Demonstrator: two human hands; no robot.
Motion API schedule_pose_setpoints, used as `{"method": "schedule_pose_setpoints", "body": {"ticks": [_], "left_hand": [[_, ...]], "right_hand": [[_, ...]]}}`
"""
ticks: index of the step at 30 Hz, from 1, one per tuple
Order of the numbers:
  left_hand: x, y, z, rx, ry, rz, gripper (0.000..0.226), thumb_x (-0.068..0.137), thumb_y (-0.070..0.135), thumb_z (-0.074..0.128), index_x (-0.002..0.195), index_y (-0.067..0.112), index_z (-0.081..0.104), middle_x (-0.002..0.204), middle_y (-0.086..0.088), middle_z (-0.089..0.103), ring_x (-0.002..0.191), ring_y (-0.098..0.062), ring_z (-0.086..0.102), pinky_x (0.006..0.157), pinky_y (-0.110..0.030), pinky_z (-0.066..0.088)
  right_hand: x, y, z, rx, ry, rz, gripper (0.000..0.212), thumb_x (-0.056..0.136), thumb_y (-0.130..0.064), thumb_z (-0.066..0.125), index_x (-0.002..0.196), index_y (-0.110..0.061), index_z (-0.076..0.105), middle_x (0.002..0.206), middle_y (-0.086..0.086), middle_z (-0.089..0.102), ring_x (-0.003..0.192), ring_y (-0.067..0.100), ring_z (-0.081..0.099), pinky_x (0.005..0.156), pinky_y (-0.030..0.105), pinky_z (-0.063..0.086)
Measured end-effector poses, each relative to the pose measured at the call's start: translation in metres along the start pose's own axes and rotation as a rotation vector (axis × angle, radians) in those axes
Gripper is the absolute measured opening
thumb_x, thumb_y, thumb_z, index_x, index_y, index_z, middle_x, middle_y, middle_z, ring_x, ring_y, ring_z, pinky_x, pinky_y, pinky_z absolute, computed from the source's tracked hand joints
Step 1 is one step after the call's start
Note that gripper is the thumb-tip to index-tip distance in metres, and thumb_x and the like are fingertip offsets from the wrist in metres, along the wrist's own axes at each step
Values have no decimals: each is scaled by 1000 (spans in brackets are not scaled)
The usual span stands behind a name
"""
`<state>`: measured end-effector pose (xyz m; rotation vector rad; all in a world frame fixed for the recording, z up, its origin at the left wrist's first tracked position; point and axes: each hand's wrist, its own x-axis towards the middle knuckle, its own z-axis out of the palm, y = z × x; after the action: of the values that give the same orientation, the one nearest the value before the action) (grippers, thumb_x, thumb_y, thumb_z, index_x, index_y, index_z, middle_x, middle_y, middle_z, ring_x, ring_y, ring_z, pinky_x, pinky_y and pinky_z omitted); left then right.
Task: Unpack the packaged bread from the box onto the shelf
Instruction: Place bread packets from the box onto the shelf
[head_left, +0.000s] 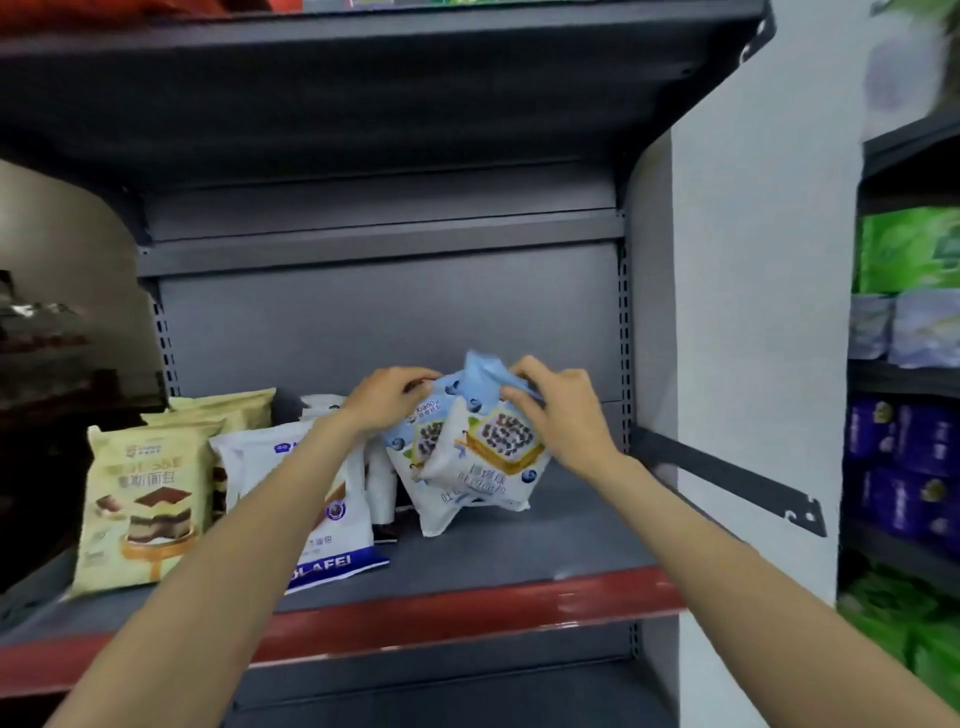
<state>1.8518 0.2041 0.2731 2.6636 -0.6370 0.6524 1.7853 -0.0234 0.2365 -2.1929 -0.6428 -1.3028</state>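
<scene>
Bread packets (483, 447), blue and white, stood at mid-shelf (545, 540), right of the white packs (322, 499) and yellow pack (140, 499). My left hand (392, 397) and right hand (558, 410) pinched their top edges, fingers curled round the wrapping.

**Grey metal racking beside a pale wall**

I am facing a dark grey back panel (389, 317) beyond my hands, with perforated uprights (623, 332) running down its sides. A grey upper deck (363, 93) is hanging above my hands. To the right of my hands a pale wall (753, 260) is catching soft, even light. Further right, a second rack (909, 374) is standing with green packs (909, 249) above and purple packs (904, 467) below. Left of my hands, a dim, blurred area is showing.
</scene>
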Motion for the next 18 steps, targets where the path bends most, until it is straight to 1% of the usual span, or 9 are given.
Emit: {"method": "schedule_pose_setpoints", "body": {"ticks": [1,2,3,5,7,9,12,15,18], "left_hand": [[0,-2,-2,-29,4,-8,34,101,25,42,130,17,56,129,-3,60,119,-23,54,90,-30,40],[-2,-4,-2,-45,11,-25,35,102,25,39,132,15,55,133,-4,57,124,-23,51,97,-31,38],[-5,-6,-3,-49,23,-51,37,102,27,37,133,14,54,135,-6,55,127,-23,49,102,-33,37],[-18,-8,-4,-55,98,-96,38,103,27,34,134,14,51,136,-8,55,127,-26,49,103,-36,37],[-39,-6,-5,-141,273,-111,36,102,18,36,134,12,51,131,-8,58,122,-25,52,100,-29,38],[-61,2,-7,-225,448,-80,32,100,11,39,127,11,56,123,-5,64,114,-22,58,92,-23,39],[-92,17,-1,-140,517,-46,25,97,23,46,116,21,62,108,5,70,98,-17,62,78,-27,44],[-124,28,8,-29,533,-19,27,93,35,45,110,27,65,96,9,71,93,-17,61,72,-29,41],[-162,38,19,60,597,82,32,89,39,42,98,25,69,80,7,70,77,-18,63,67,-28,40]], "right_hand": [[3,-6,12,-30,-80,-49,18,90,-30,59,92,-12,60,61,-7,47,59,19,47,70,32,35],[5,-12,25,-78,-174,-56,20,91,-34,57,98,-15,60,72,-6,55,74,20,54,83,38,38],[6,-18,38,-136,-258,-31,23,92,-36,54,105,-18,59,88,-4,61,95,22,55,97,44,33],[7,-29,58,-213,-361,56,34,93,-40,51,122,-23,53,125,-3,56,125,21,40,111,54,15],[3,-34,72,-249,-389,128,46,92,-43,51,133,-24,44,142,0,41,135,23,28,113,56,11],[-7,-35,79,-284,-378,181,52,92,-43,51,138,-22,38,147,3,33,136,27,25,113,53,17],[-30,-43,73,-198,-258,243,57,90,-42,55,139,-19,37,147,4,32,134,28,28,109,43,26],[-62,-59,48,-51,-110,197,48,89,-39,57,132,-19,47,140,2,43,125,26,39,99,38,34],[-105,-78,18,80,-10,153,36,89,-34,53,122,-19,55,123,-2,58,109,20,51,90,33,42]]}}
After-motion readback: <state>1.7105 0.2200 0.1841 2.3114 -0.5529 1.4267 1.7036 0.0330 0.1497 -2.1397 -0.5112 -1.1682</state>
